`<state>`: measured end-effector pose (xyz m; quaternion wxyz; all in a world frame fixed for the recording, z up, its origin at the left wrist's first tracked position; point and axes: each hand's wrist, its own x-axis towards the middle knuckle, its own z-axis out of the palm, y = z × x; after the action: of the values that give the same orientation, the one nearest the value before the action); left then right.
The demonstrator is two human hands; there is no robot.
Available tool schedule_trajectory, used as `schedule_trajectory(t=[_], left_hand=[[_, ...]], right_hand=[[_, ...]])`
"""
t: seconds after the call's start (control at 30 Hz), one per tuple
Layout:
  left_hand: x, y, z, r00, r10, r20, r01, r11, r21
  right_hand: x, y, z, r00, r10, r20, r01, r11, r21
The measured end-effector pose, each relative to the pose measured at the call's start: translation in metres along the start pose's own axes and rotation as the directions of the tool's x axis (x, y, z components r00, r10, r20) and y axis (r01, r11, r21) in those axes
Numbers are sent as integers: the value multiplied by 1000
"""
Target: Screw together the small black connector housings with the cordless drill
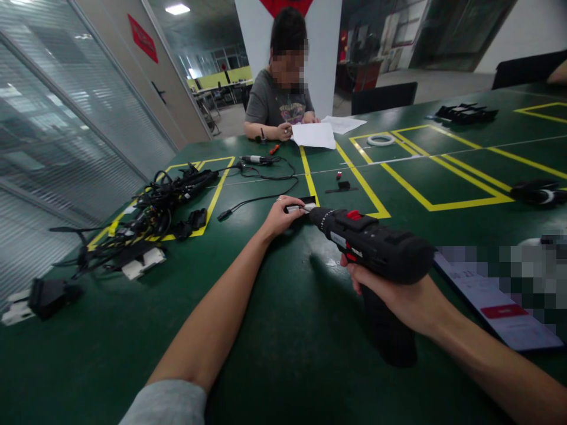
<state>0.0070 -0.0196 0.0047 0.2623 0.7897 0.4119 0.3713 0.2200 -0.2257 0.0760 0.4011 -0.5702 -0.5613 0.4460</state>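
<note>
My right hand (390,295) is wrapped round the handle of a black cordless drill (372,239) with red accents. The drill lies nearly level, its chuck pointing left and away from me. Its thin bit meets a small black and white part (310,203) on the green table. My left hand (282,216) pinches that part from the left, fingertips close beside the bit. Exactly where the tip touches is too small to make out. A black cable (257,200) curves over the table just beyond my left hand.
Tangled black cables and adapters (163,200) lie at left. Across the table sits a person (283,88) with paper sheets (314,136). A tape roll (381,140) lies beyond the drill. At right are a tablet-like screen (500,307) and a dark object (538,193).
</note>
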Motion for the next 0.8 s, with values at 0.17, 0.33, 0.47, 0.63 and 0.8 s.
schedule_trajectory(t=[0.17, 0.33, 0.47, 0.63, 0.8], left_hand=[[1, -4, 1, 1000, 6, -10, -6, 1000, 6], [2, -5, 1, 1000, 21, -6, -21, 999, -24], [2, -5, 0, 1000, 20, -2, -20, 999, -47], [2, -4, -2, 1000, 24, 17, -23, 998, -55], [3, -5, -1, 1000, 9, 8, -9, 999, -52]], right_hand=[[1, 0, 0, 1000, 10, -2, -10, 1000, 15], [2, -2, -1, 998, 56, 27, -56, 998, 6], [0, -4, 0, 994, 103, 32, -102, 994, -32], [0, -6, 0, 997, 75, 32, -73, 996, -49], [0, -8, 1, 999, -43, -21, 42, 999, -33]])
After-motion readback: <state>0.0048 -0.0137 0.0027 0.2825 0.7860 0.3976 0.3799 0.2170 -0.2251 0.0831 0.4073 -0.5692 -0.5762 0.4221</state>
